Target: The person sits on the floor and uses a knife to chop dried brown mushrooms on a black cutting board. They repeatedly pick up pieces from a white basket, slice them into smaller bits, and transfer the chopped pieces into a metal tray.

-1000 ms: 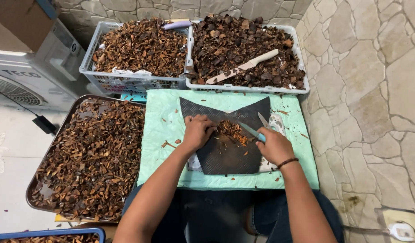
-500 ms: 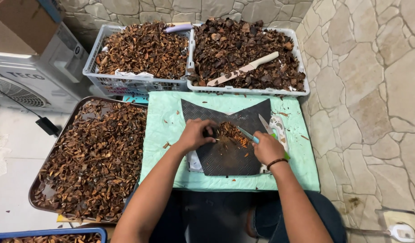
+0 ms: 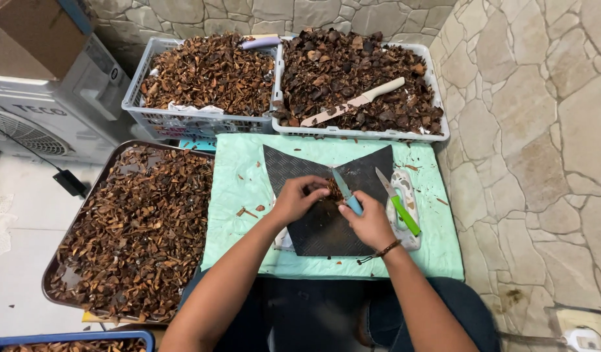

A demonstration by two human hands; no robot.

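My left hand (image 3: pixel 297 199) presses down on a small heap of brown dried pieces (image 3: pixel 330 190) on a black ribbed mat (image 3: pixel 326 225). My right hand (image 3: pixel 367 221) grips a small knife with a light blue handle (image 3: pixel 347 194), its blade pointing into the heap. The mat lies on a mint green board (image 3: pixel 248 163) across my lap. A green-handled knife (image 3: pixel 398 203) rests on a white object just right of my right hand.
Two white baskets of dried brown pieces stand at the far edge: left basket (image 3: pixel 134 107), right basket (image 3: pixel 437 127) with a cream-handled knife (image 3: pixel 352 103) on top. A dark tray (image 3: pixel 52 287) of the same pieces lies at left. Stone wall at right.
Both hands have drawn closer together over the heap on the mat. The knife blade has shifted left toward the left hand's fingers.
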